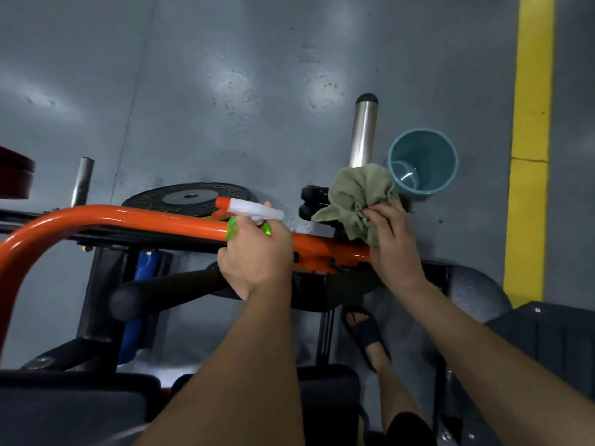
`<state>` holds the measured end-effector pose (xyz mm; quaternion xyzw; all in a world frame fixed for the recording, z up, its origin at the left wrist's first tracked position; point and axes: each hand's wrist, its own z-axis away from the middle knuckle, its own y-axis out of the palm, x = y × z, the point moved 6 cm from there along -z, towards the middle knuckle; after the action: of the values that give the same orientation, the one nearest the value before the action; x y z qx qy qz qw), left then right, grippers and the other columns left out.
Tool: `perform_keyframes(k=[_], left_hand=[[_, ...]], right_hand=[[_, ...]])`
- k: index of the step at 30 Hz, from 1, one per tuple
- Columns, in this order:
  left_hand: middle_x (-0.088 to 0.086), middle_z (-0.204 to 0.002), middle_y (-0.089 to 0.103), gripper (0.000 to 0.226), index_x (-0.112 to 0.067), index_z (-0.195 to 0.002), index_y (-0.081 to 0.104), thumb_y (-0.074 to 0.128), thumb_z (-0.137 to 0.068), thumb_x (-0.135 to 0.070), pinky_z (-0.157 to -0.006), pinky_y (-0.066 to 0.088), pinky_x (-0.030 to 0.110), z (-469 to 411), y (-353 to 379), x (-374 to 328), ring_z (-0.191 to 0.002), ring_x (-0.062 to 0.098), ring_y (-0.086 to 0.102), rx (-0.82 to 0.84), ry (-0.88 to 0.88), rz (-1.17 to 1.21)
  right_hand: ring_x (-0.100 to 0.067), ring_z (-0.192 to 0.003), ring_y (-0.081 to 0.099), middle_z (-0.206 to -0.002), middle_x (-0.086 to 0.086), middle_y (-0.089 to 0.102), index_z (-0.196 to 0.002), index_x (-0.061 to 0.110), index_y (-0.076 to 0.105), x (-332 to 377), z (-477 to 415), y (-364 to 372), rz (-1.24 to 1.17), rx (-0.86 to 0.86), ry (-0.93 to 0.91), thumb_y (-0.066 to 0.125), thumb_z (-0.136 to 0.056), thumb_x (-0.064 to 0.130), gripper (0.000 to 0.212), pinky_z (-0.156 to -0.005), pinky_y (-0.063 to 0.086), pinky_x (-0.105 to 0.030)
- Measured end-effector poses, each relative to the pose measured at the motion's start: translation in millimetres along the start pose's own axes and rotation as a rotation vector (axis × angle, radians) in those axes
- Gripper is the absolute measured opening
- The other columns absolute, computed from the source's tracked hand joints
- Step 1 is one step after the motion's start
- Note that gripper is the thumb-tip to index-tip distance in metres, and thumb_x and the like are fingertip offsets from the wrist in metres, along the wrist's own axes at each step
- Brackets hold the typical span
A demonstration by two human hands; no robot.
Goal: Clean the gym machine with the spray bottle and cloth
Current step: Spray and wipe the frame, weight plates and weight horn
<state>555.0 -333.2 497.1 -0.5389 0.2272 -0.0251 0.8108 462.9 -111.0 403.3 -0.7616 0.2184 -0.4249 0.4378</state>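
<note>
An orange tubular bar (128, 218) of the gym machine runs across the middle of the view and bends down at the left. My left hand (256, 254) grips a green spray bottle (248, 210) with a white head and orange nozzle, held just over the bar with the nozzle pointing left. My right hand (394, 239) clutches a crumpled olive-green cloth (357, 196) and holds it against the right end of the bar, near the black fittings there. Most of the bottle's body is hidden by my fingers.
A black weight plate (190, 197) lies on the grey floor behind the bar. A chrome post (363, 133) rises beside a teal bucket (423, 162). A yellow floor stripe (531, 140) runs on the right. A black padded handle (167, 289) and black seat pads (74, 403) sit below.
</note>
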Motion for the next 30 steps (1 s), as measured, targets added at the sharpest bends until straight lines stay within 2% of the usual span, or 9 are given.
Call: perform_keyframes(k=[2,5,9,12,18,21,24,27,30], left_hand=[[0.014,-0.112,0.069,0.045,-0.016,-0.112,0.060,0.040,-0.103,-0.055,-0.092,0.039,0.042,0.0,0.2,-0.4,-0.103,0.040,0.061,-0.004,0.000,0.000],[0.015,-0.113,0.069,0.044,-0.015,-0.113,0.060,0.041,-0.103,-0.054,-0.091,0.039,0.042,1.3,-0.7,-1.1,-0.104,0.041,0.061,-0.009,0.000,-0.004],[0.017,-0.111,0.070,0.044,-0.015,-0.109,0.060,0.043,-0.102,-0.055,-0.094,0.040,0.044,1.2,-1.0,-1.6,-0.106,0.042,0.062,-0.028,-0.012,0.006],[0.018,-0.108,0.071,0.046,-0.016,-0.108,0.061,0.043,-0.101,-0.057,-0.095,0.042,0.046,0.0,0.4,-0.5,-0.105,0.043,0.063,-0.044,-0.013,-0.007],[0.021,-0.108,0.070,0.048,-0.015,-0.111,0.061,0.042,-0.101,-0.058,-0.095,0.042,0.047,-2.5,1.6,1.7,-0.106,0.043,0.063,-0.042,-0.007,-0.026],[0.020,-0.105,0.071,0.048,-0.015,-0.109,0.061,0.042,-0.101,-0.058,-0.092,0.043,0.047,-2.9,1.9,1.4,-0.103,0.042,0.064,-0.047,-0.002,-0.031],[0.020,-0.106,0.071,0.049,-0.011,-0.108,0.060,0.040,-0.102,-0.056,-0.090,0.045,0.047,-2.8,1.8,2.8,-0.102,0.043,0.065,-0.067,-0.011,-0.043],[0.023,-0.114,0.068,0.048,-0.007,-0.112,0.059,0.040,-0.104,-0.051,-0.090,0.044,0.046,-0.4,0.0,0.4,-0.105,0.045,0.064,-0.067,-0.006,-0.057],[0.026,-0.115,0.068,0.049,-0.007,-0.115,0.058,0.040,-0.105,-0.052,-0.090,0.044,0.046,5.5,-4.3,-1.6,-0.108,0.047,0.063,-0.064,0.013,-0.033]], right_hand=[[-0.041,-0.117,0.047,-0.118,-0.012,0.046,-0.120,0.004,0.065,0.3,-1.4,2.2,0.072,-0.007,0.029,0.073,-0.085,0.007,0.036,-0.096,0.049,-0.057],[-0.033,-0.096,0.043,-0.101,-0.016,0.053,-0.100,0.011,0.066,26.9,-44.0,7.2,0.229,-0.011,-0.015,0.073,-0.084,0.034,0.029,-0.081,0.040,-0.044],[-0.034,-0.097,0.052,-0.106,-0.015,0.058,-0.104,0.009,0.067,78.5,-79.0,42.8,0.333,0.192,-0.283,0.043,-0.086,0.020,0.032,-0.085,0.043,-0.044],[-0.034,-0.102,0.055,-0.112,-0.014,0.064,-0.100,0.006,0.071,88.2,-82.5,67.6,0.320,0.298,-0.361,0.049,-0.090,0.031,0.035,-0.097,0.037,-0.046],[-0.027,-0.127,0.051,-0.143,-0.002,0.056,-0.124,0.011,0.064,42.7,-63.7,27.0,0.079,0.240,-0.128,0.075,-0.079,0.031,0.051,-0.112,0.037,-0.041],[-0.030,-0.135,0.047,-0.146,-0.008,0.055,-0.109,0.004,0.066,23.9,-42.7,2.1,-0.116,0.111,-0.085,0.075,-0.086,0.031,0.036,-0.115,0.037,-0.050],[-0.020,-0.124,0.055,-0.131,-0.005,0.067,-0.100,0.006,0.072,27.4,-47.1,-5.3,-0.232,0.095,0.053,0.080,-0.084,0.024,0.026,-0.110,0.044,-0.045],[0.001,-0.086,0.064,-0.093,0.009,0.073,-0.100,0.016,0.076,41.5,-60.4,-16.9,-0.485,0.146,0.310,0.086,-0.080,0.029,0.025,-0.083,0.053,-0.022],[0.007,-0.088,0.065,-0.094,0.014,0.072,-0.103,0.021,0.073,66.9,-55.6,-23.0,-0.686,0.228,0.364,0.084,-0.083,0.027,0.024,-0.077,0.046,-0.005]])
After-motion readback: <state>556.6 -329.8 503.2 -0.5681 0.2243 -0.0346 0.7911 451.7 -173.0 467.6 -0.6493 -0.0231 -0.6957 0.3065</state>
